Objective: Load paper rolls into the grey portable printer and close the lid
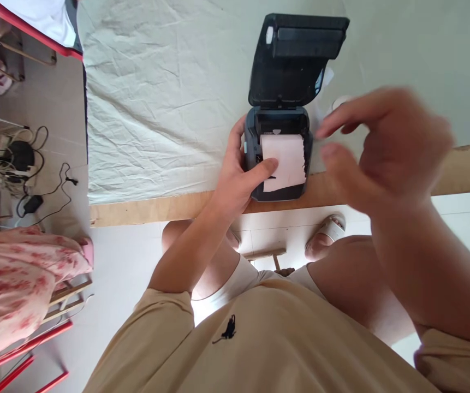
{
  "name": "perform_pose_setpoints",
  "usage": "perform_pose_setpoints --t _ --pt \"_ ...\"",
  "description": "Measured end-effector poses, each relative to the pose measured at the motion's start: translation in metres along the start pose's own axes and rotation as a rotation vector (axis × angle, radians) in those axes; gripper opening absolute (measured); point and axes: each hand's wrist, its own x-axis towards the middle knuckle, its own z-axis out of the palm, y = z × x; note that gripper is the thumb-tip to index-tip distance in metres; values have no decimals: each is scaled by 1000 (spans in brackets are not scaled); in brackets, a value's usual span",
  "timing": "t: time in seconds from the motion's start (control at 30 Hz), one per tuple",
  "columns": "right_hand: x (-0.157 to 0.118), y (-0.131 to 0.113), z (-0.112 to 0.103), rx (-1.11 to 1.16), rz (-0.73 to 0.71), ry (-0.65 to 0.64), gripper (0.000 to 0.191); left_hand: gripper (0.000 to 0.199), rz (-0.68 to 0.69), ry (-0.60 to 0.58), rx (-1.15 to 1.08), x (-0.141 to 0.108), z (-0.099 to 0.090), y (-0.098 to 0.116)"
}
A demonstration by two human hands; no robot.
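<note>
A small dark thermal printer (309,153) sits at the table's front edge with its black lid (290,71) raised. Inside lies white paper (287,155) with a ragged right edge, its end pointing toward me. My left hand (238,177) wraps round the printer's left side, its thumb resting on the paper. To the right of the printer hovers my right hand (394,153), blurred by motion. Its thumb and index finger are apart with nothing visible between them, while the other fingers curl in. A white round thing (340,101) is partly hidden behind that hand.
A wrinkled pale green cloth (156,98) covers the table, whose wooden edge (148,211) faces me. Cables and a black adapter (33,204) lie on the floor at left. Pink floral fabric (22,273) drapes over a wooden frame near red bars (25,346).
</note>
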Motion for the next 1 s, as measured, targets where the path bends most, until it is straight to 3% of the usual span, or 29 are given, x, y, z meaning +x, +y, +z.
perform_pose_setpoints --t 0.07,0.2,0.27,0.33,0.37,0.4,0.5,0.6,0.77,1.0 --pt "7 3 -2 -26 135 50 28 89 17 -13 25 2 -2 -2" --pt "19 4 -4 -39 258 -64 49 89 30 -21 48 3 -5 -5" --pt "17 4 -3 32 255 10 41 89 31 -18 39 3 -8 -7" --pt "10 5 0 125 246 127 20 89 32 -21 35 3 -10 -8" --pt "5 5 2 171 255 159 17 90 30 -24 38 2 -11 -8" --pt "-1 6 4 207 285 156 26 90 26 -27 39 1 -11 -8" --pt "-16 11 9 250 434 26 54 86 16 -30 11 -5 -6 -2" --pt "-22 20 10 276 541 -146 68 62 -22 -5 -36 -11 8 9" --pt "-15 25 4 321 672 -361 68 47 -80 83 -64 -16 24 19" --pt "-6 24 1 356 747 -404 70 30 -52 -5 -148 -6 14 12"
